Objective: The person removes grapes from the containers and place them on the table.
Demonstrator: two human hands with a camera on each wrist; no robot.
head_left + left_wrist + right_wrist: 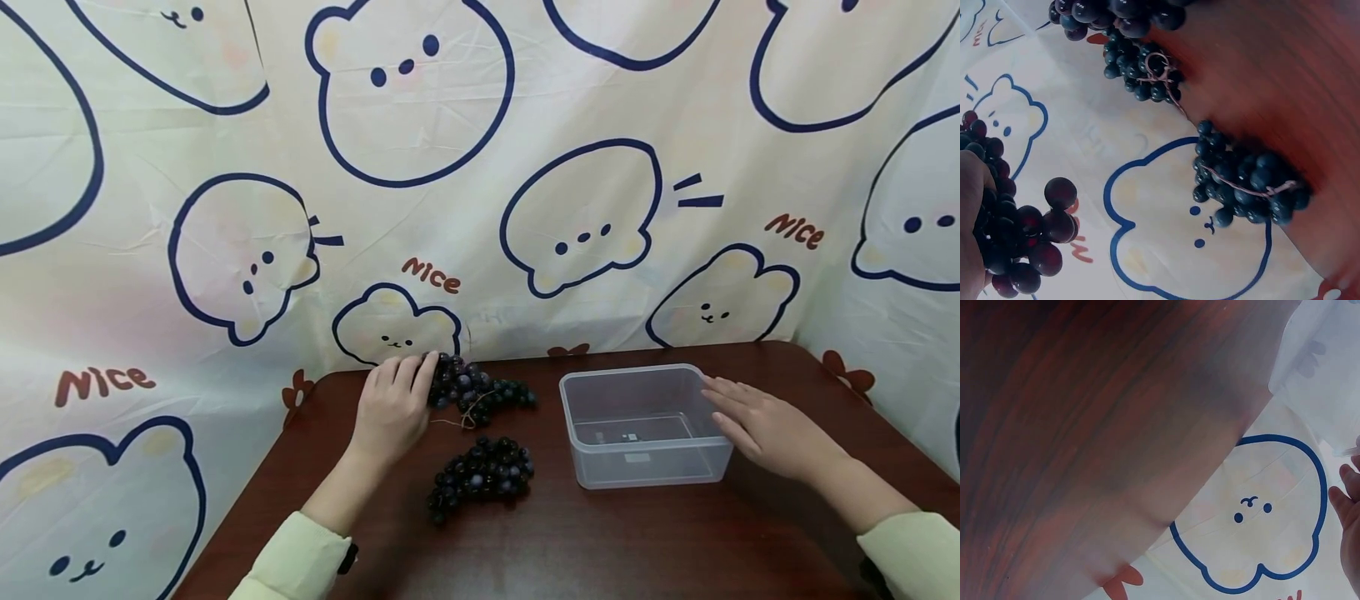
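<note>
My left hand (pixel 392 408) grips a bunch of dark purple grapes (pixel 1022 244) at the far left part of the table; the fingers hide part of it in the head view. Just right of that hand lie more dark grapes (pixel 506 396) with a thin twine-like stem. Nearer to me rests another bunch of black grapes (pixel 482 475). On the right stands a clear plastic container (pixel 637 462), lidless, with no grapes inside. My right hand (pixel 768 425) rests against its right rim with fingers extended.
The brown wooden table (pixel 600 542) has rounded far corners. A pale curtain (pixel 480 233) printed with cartoon faces hangs directly behind it and along both sides.
</note>
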